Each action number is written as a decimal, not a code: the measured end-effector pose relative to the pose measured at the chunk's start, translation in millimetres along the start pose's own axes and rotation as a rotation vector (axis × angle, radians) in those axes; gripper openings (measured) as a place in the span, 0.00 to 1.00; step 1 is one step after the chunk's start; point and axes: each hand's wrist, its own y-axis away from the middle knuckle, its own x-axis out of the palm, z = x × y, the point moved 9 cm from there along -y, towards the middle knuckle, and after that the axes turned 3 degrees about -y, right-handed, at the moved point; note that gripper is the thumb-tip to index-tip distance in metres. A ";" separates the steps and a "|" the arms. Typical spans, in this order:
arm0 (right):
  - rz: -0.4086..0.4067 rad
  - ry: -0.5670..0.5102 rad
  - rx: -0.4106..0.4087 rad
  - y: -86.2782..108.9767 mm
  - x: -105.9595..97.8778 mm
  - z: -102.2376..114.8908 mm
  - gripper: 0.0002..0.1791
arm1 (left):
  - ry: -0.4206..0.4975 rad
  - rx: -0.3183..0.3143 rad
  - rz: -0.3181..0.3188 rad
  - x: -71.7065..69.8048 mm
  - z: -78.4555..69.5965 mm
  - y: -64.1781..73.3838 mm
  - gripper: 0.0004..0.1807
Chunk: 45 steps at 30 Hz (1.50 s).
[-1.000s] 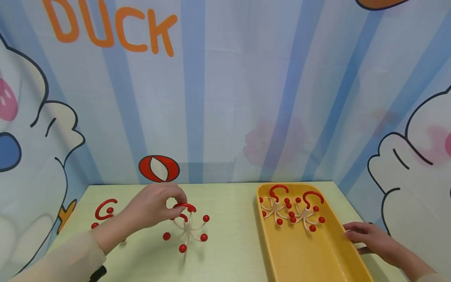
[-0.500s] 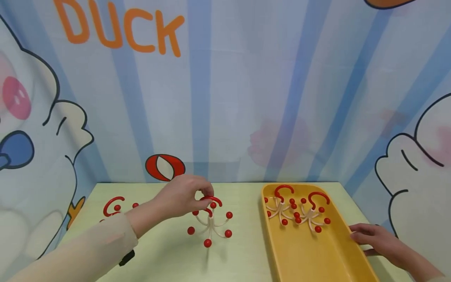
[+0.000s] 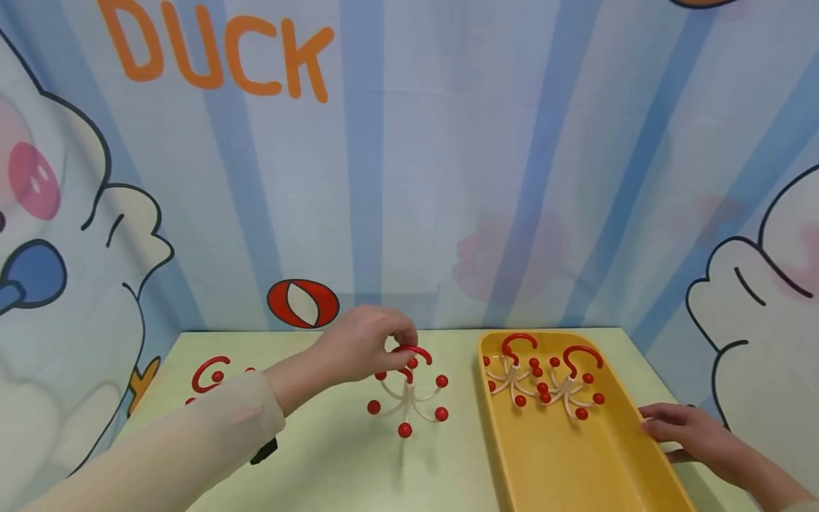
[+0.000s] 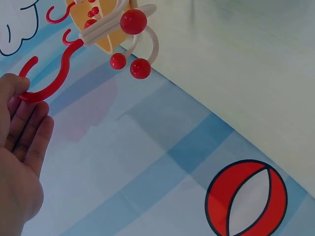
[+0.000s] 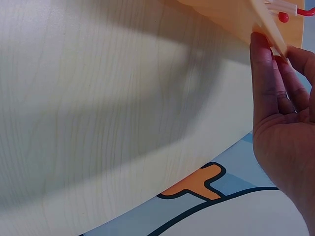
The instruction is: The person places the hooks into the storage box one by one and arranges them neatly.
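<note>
Pinches the red hook point(image 4: 64, 69) of a ball-tipped hanger point(image 3: 409, 394) in the left grip point(image 3: 367, 345), nearly closed, over the table point(image 3: 333, 462), left of the yellow tray point(image 3: 563, 455). Clasps the tray's right rim in the right grip point(image 3: 694, 430). Has bare room in the tray, nearer than two similar hangers point(image 3: 571, 386). Shows fingertips point(image 5: 261, 42) against the tray's outside only from the right wrist.

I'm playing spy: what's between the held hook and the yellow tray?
Only bare tabletop shows between the held hook and tray, in the head view.
</note>
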 end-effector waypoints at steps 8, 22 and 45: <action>-0.012 0.008 -0.002 1.4 0.0 2.5 0.35 | -0.005 0.042 -0.041 4.6 -21.1 -19.6 0.04; -0.012 -0.003 0.000 2.8 0.8 3.8 0.36 | 0.044 0.112 -0.036 25.7 -66.8 -61.8 0.03; -0.009 -0.011 -0.015 4.9 0.1 5.1 0.35 | 0.011 0.087 -0.047 63.7 -100.8 -104.6 0.02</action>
